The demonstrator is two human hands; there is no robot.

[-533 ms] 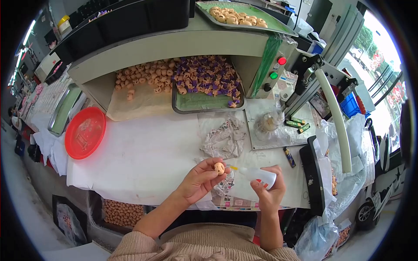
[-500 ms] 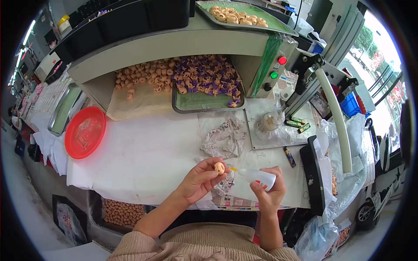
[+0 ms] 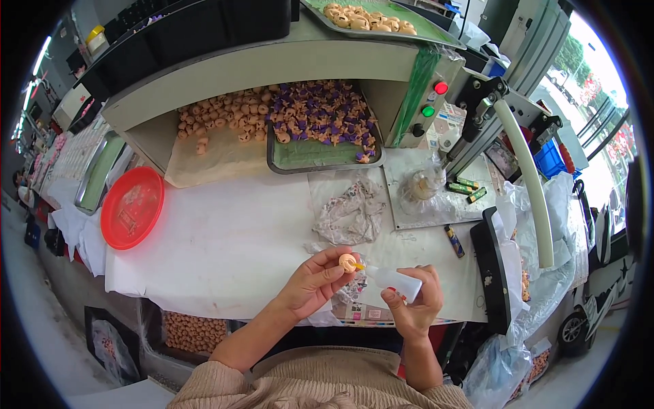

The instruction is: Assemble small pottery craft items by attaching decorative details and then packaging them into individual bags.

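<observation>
Right hand (image 3: 418,313), bottle (image 3: 397,281) shifted left, nozzle (image 3: 360,266) now at beige ball (image 3: 346,262)

Head view, left fisheye | from above, facing down and forward | left hand (image 3: 313,281), right hand (image 3: 417,310) close, worktable (image 3: 225,232) beyond

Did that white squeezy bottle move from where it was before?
Yes. The bottle moved left, away from the black bin, and its yellow tip is closer to the little ball.
</observation>
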